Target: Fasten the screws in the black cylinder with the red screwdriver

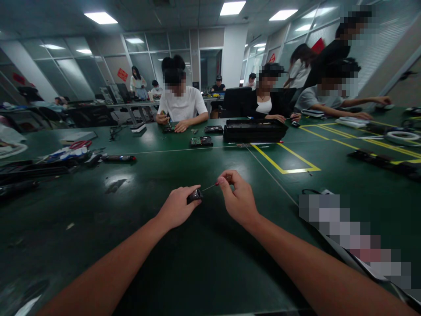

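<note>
My left hand (180, 205) is closed around a small dark cylindrical part (196, 195), lying on its side with one end facing right. Between the thumb and fingers of my right hand (239, 196) is the red end of a thin screwdriver (209, 187). Its metal shaft slants down to the left, and the tip meets the open end of the cylinder; whether it goes inside is too small to tell. Both hands are just above the green table (204, 263). My left palm hides the rear of the cylinder.
Ahead lie a black tray (255, 131) and a circuit-board device (201, 141). To the left are a dark tube-shaped tool (118, 158) and a pile of tools (70, 153). Yellow tape (301, 170) marks the table. Several people sit opposite, one in a white shirt (184, 105).
</note>
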A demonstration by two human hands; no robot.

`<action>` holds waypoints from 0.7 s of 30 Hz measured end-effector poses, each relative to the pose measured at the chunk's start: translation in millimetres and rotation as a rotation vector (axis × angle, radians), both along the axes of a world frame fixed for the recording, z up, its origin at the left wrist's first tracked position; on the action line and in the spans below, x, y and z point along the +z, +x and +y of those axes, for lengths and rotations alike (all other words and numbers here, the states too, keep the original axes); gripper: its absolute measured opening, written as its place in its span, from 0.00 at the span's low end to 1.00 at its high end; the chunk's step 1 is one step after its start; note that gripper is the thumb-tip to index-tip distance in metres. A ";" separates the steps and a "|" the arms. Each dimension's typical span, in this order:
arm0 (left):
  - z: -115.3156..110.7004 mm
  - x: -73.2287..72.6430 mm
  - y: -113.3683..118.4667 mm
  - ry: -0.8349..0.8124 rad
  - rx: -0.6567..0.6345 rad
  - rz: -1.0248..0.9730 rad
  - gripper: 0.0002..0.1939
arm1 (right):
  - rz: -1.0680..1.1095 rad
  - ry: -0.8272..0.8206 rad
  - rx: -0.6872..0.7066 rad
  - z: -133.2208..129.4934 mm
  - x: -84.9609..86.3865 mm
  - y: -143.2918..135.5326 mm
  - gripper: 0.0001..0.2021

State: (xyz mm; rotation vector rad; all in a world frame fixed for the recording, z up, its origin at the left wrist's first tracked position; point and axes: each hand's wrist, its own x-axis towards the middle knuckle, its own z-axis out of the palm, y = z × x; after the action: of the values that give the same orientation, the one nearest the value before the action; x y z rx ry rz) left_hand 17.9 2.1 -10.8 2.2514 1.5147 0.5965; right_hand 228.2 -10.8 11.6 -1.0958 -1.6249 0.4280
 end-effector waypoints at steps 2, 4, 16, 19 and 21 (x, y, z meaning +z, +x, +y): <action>-0.5 1.0 0.6 -0.016 0.006 -0.021 0.26 | -0.036 -0.009 -0.016 0.1 1.0 0.1 0.07; -1.0 3.1 1.0 -0.020 0.026 -0.057 0.25 | -0.050 -0.010 -0.052 0.4 2.3 0.7 0.07; -4.8 11.4 4.2 -0.003 -0.014 -0.072 0.16 | 0.006 0.072 0.060 -3.3 0.4 1.1 0.08; -4.5 9.2 3.6 -0.003 -0.019 -0.065 0.17 | -0.021 0.051 0.039 -1.5 0.5 0.6 0.08; -4.2 7.9 2.8 -0.003 -0.018 -0.061 0.18 | -0.040 0.038 -0.014 -0.2 1.3 0.5 0.08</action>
State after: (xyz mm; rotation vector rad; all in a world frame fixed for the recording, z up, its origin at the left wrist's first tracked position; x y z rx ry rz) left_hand 20.7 -2.1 -2.9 2.2215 1.4639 0.6511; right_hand 228.7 -11.0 12.9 -1.0927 -1.6534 0.3663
